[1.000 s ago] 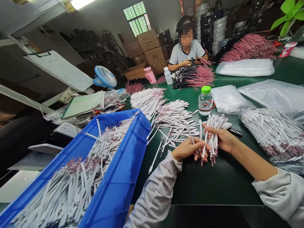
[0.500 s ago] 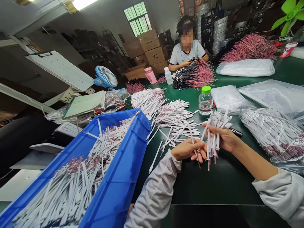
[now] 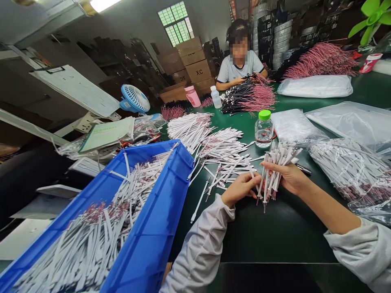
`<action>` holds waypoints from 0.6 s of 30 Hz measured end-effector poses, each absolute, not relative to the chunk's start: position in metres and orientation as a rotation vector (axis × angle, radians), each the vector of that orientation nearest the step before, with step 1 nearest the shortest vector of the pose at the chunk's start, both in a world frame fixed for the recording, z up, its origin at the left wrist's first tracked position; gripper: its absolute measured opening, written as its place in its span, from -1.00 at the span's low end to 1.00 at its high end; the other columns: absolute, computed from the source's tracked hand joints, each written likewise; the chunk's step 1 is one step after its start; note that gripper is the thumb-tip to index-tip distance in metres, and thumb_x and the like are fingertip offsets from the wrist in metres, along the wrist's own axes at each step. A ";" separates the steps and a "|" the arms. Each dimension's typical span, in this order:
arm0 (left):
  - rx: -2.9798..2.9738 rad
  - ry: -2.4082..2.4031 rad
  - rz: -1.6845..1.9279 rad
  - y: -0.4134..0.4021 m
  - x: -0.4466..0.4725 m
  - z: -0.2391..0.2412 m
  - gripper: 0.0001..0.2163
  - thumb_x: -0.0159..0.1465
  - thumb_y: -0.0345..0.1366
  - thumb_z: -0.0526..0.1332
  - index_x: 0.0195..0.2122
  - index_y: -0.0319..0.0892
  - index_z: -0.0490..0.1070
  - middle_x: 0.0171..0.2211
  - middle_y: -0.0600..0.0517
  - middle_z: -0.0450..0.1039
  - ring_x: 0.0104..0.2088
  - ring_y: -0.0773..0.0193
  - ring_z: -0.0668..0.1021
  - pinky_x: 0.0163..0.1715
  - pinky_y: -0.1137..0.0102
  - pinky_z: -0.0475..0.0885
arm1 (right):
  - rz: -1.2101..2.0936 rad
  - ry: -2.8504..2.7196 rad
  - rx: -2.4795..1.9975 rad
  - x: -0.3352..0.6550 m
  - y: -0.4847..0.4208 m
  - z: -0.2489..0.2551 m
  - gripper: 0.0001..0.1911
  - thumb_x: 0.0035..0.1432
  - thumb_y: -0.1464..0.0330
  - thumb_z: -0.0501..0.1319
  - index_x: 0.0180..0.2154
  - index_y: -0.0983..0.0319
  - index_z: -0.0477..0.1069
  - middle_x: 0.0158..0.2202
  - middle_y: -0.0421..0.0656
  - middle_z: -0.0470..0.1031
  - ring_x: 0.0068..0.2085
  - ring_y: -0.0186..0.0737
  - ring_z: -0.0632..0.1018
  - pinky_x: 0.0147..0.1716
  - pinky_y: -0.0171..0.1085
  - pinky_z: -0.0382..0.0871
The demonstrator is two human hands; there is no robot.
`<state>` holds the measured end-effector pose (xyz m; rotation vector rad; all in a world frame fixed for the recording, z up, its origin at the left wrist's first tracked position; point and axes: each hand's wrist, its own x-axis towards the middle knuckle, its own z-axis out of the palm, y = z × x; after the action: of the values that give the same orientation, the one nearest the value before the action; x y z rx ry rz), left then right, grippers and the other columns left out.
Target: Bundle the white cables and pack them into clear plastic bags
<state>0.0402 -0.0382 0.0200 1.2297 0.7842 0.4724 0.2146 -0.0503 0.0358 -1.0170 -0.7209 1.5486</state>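
Note:
In my right hand (image 3: 291, 177) is a fanned bundle of white-sleeved cables (image 3: 273, 169), gripped near the middle. White ends point up, and thin pink wire ends hang below. Close against the bundle's left side is my left hand (image 3: 241, 189), its fingers curled. A white cable appears to be pinched there, though the fingers partly hide it. Behind both hands, a loose pile of the same cables (image 3: 224, 146) lies on the green table (image 3: 275, 240). On the left, a blue bin (image 3: 159, 211) holds many more of them.
A jar with a green lid (image 3: 264, 129) stands beyond the hands. To the right lie a clear bag of white cables (image 3: 351, 171) and plastic packs (image 3: 299, 126). Across the table, a person (image 3: 240, 61) handles black and pink cables (image 3: 259, 97). A small blue fan (image 3: 134, 99) stands back left.
My left hand's fingers have drawn in beside the bundle, and the separate cable they held apart is now close to it. The bundle in my right hand has tilted slightly.

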 end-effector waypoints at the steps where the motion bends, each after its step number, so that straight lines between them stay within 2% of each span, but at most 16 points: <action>1: 1.224 0.788 0.506 -0.038 0.041 0.020 -0.59 0.12 0.06 0.25 -0.30 -0.24 0.36 -0.43 0.05 0.42 -0.48 0.43 0.49 -0.60 0.58 0.35 | 1.588 -0.739 -1.021 0.215 -0.051 0.036 -0.67 -0.24 0.30 0.49 -0.42 0.25 0.44 -0.48 -0.23 0.42 -0.45 -0.32 0.45 -0.48 -0.32 0.39; 5: 1.065 0.731 0.532 -0.039 0.041 0.022 -0.58 0.04 0.03 0.34 -0.34 -0.28 0.40 -0.50 0.04 0.43 -0.55 0.47 0.44 -0.67 0.60 0.18 | 1.790 -0.769 -1.012 0.216 -0.055 0.038 -0.65 -0.19 0.27 0.46 -0.32 0.26 0.48 -0.47 -0.19 0.47 -0.48 -0.24 0.51 -0.47 -0.24 0.43; 8: 0.946 0.675 0.467 -0.039 0.038 0.023 -0.57 0.00 0.00 0.38 -0.35 -0.32 0.43 -0.55 0.04 0.40 -0.60 0.48 0.42 -0.69 0.58 0.10 | 1.795 -0.735 -1.002 0.216 -0.056 0.040 -0.61 -0.19 0.30 0.46 -0.26 0.25 0.49 -0.49 -0.22 0.47 -0.50 -0.30 0.49 -0.47 -0.29 0.42; 10: 0.925 0.647 0.434 -0.040 0.037 0.024 -0.57 0.00 -0.02 0.39 -0.35 -0.33 0.44 -0.56 0.03 0.41 -0.60 0.47 0.43 -0.70 0.58 0.10 | 1.741 -0.749 -0.991 0.216 -0.056 0.041 -0.64 -0.18 0.31 0.46 -0.27 0.24 0.49 -0.52 -0.25 0.45 -0.53 -0.33 0.48 -0.52 -0.34 0.38; 13: 0.953 0.651 0.468 -0.042 0.040 0.025 -0.55 0.02 0.03 0.36 -0.33 -0.32 0.44 -0.51 -0.01 0.46 -0.54 0.40 0.50 -0.67 0.57 0.19 | 1.784 -0.896 -0.940 0.216 -0.057 0.042 -0.74 -0.08 0.22 0.40 -0.39 0.24 0.45 -0.58 -0.21 0.44 -0.59 -0.25 0.48 -0.59 -0.27 0.36; 18: 1.052 0.760 0.627 -0.044 0.048 0.026 -0.55 0.03 0.06 0.33 -0.38 -0.30 0.41 -0.51 -0.01 0.46 -0.51 0.36 0.53 -0.62 0.55 0.29 | 1.842 -1.043 -0.848 0.213 -0.059 0.040 -0.71 0.01 0.16 0.33 -0.48 0.25 0.42 -0.60 -0.13 0.43 -0.56 -0.13 0.51 -0.55 -0.18 0.39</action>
<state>0.0475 -0.0440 0.0261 1.0520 0.7595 0.6271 0.2127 -0.0589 0.0396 -0.8484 -1.0433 1.8420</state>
